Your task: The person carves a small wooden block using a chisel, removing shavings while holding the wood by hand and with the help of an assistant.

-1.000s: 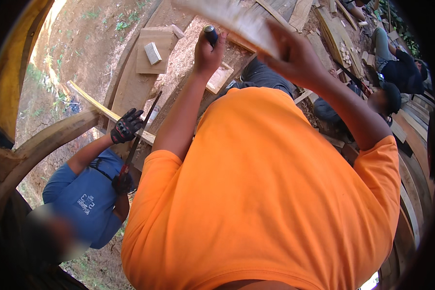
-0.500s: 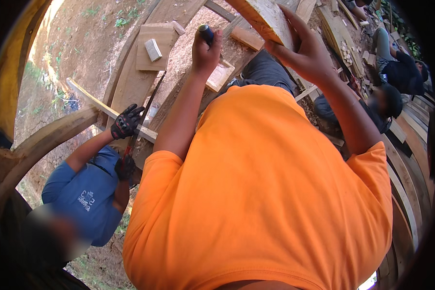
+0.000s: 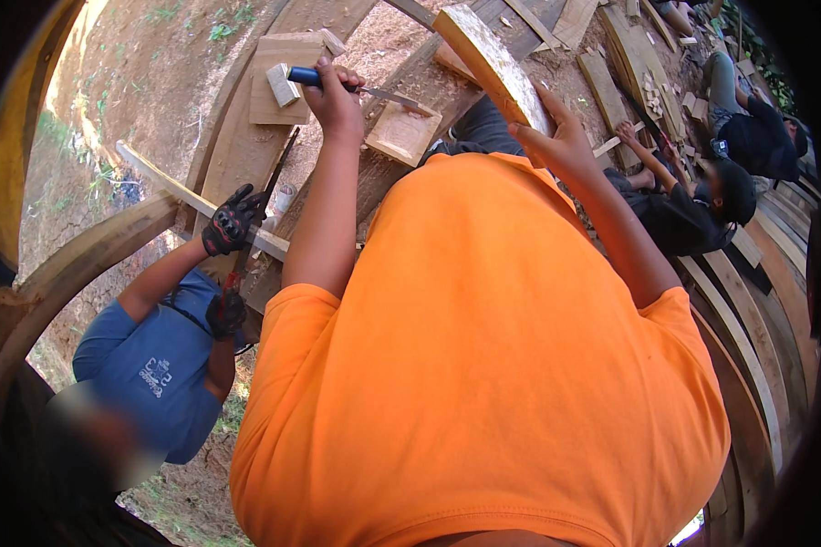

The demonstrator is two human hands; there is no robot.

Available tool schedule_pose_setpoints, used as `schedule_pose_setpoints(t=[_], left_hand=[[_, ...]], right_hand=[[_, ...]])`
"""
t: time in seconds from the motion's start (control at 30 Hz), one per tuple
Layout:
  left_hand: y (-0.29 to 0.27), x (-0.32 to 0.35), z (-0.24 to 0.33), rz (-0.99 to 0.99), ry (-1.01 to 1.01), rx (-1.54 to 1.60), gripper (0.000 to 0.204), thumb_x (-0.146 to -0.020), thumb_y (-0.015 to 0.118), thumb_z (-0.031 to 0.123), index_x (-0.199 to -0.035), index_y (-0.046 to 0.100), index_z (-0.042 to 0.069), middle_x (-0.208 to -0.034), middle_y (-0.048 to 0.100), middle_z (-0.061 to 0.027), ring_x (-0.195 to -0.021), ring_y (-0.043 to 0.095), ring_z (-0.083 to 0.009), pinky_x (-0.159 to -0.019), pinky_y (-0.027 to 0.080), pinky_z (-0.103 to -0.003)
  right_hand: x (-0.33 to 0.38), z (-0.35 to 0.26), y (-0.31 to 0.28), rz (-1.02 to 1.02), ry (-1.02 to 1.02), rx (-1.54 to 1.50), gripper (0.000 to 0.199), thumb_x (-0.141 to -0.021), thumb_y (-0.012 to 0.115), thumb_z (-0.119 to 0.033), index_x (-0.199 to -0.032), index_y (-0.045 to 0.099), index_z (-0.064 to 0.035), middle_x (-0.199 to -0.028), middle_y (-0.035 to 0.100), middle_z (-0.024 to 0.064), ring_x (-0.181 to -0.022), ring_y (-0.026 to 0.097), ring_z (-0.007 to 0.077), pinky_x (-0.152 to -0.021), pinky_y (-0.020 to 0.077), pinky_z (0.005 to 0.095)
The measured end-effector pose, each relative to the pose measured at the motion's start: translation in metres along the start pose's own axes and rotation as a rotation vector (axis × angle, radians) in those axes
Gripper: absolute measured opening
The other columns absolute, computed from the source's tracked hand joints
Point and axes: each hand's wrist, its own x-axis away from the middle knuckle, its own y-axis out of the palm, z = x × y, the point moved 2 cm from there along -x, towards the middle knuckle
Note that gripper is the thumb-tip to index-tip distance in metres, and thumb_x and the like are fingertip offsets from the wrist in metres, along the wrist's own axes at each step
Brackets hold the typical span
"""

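My left hand (image 3: pixel 336 105) is closed around the blue handle of a chisel (image 3: pixel 394 97). Its metal blade points right, over a small wooden block with a hollowed, tray-like face (image 3: pixel 401 134). My right hand (image 3: pixel 564 137) grips the near end of a thick wooden board (image 3: pixel 493 59), fingers along its right side and thumb across the near end. The board slants away to the upper left, and its broad face looks rough and pale.
On the left, a co-worker in blue (image 3: pixel 160 365) with black gloves holds a saw (image 3: pixel 263 205) by a wood strip (image 3: pixel 192 196). A square block (image 3: pixel 278 105) bears a smaller piece (image 3: pixel 283 84). More people and timber are at right.
The chisel has swung from upright to lying sideways, its blade now in view. My right hand and the board have come lower and slightly left. The co-worker at right now reaches out an arm.
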Motion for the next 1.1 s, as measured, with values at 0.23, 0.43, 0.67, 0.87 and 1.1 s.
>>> schedule_pose_setpoints(t=[0.23, 0.43, 0.67, 0.87, 1.1], left_hand=[[-0.015, -0.003, 0.004, 0.225, -0.138, 0.156, 0.024, -0.106, 0.061, 0.03, -0.1, 0.045, 0.013, -0.075, 0.051, -0.0003, -0.065, 0.052, -0.0141, -0.065, 0.054, -0.037], [0.035, 0.01, 0.019, -0.153, 0.067, -0.082, 0.015, -0.106, 0.059, 0.019, -0.096, 0.05, 0.011, -0.076, 0.052, -0.0009, -0.068, 0.053, -0.0136, -0.067, 0.051, -0.034], [0.063, 0.025, 0.019, -0.446, 0.165, -0.335, 0.012, -0.106, 0.058, 0.015, -0.099, 0.052, 0.008, -0.077, 0.055, -0.002, -0.069, 0.055, -0.0122, -0.069, 0.051, -0.031], [0.064, 0.029, 0.012, -0.475, 0.151, -0.308, 0.019, -0.102, 0.067, 0.021, -0.097, 0.054, 0.01, -0.075, 0.059, -0.0002, -0.066, 0.057, -0.0086, -0.064, 0.05, -0.025], [0.064, 0.032, 0.009, -0.495, 0.158, -0.366, 0.021, -0.101, 0.069, 0.025, -0.096, 0.055, 0.01, -0.076, 0.06, 0.0007, -0.066, 0.058, -0.0076, -0.064, 0.05, -0.024]], right_hand=[[-0.002, -0.007, 0.003, -0.029, 0.046, -0.013, 0.087, -0.082, 0.082, -0.029, -0.153, 0.044, 0.0035, -0.134, 0.063, 0.0202, -0.118, 0.064, 0.0234, -0.1, 0.0493, 0.0359], [-0.009, -0.005, 0.002, -0.016, -0.029, 0.021, 0.086, -0.081, 0.082, -0.029, -0.152, 0.046, 0.0029, -0.126, 0.066, 0.0177, -0.107, 0.067, 0.0212, -0.092, 0.0521, 0.0336], [-0.006, -0.008, 0.002, -0.046, 0.001, -0.038, 0.083, -0.082, 0.082, -0.026, -0.152, 0.045, 0.0025, -0.12, 0.067, 0.015, -0.097, 0.066, 0.0162, -0.082, 0.0529, 0.03], [-0.004, -0.002, 0.003, -0.018, -0.045, -0.054, 0.083, -0.083, 0.081, -0.026, -0.152, 0.044, 0.0031, -0.119, 0.067, 0.0139, -0.097, 0.066, 0.0158, -0.081, 0.0528, 0.0297], [-0.003, -0.008, 0.003, -0.056, 0.002, -0.083, 0.082, -0.083, 0.081, -0.025, -0.152, 0.045, 0.0015, -0.116, 0.067, 0.0123, -0.09, 0.066, 0.0141, -0.076, 0.0525, 0.0294]])
